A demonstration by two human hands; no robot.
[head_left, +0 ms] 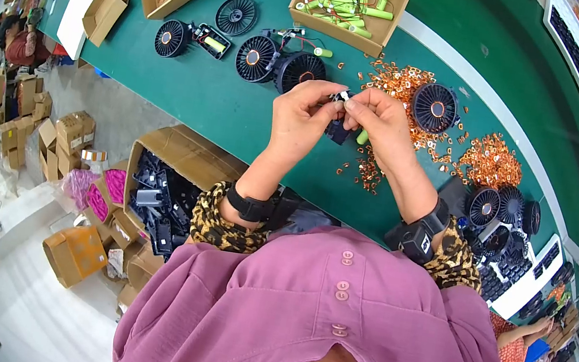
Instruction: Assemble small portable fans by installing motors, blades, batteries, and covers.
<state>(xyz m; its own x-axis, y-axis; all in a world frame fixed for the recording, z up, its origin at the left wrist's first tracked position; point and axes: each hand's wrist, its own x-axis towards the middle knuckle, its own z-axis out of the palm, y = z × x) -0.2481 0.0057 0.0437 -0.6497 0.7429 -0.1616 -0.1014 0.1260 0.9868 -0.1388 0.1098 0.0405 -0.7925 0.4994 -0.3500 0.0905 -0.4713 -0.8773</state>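
My left hand (297, 121) and my right hand (385, 129) meet above the green table, fingertips pinched close together. Between them is a small white connector plug (345, 95), held in my right fingertips. A dark plastic housing (339, 131) hangs below my left fingers, which grip its upper part. A green cylindrical battery (362, 137) shows beside my right palm; whether it is wired to the plug is hidden. Just beyond my left hand lie black round fans (254, 57), one joined by wires to another green battery (323, 53).
A cardboard tray of green batteries (391, 16) sits at the far side. Copper-coloured small pieces (491, 160) lie in heaps to the right, with a black fan (434, 107) among them. A carton of dark plastic parts (213, 164) stands at the near left edge.
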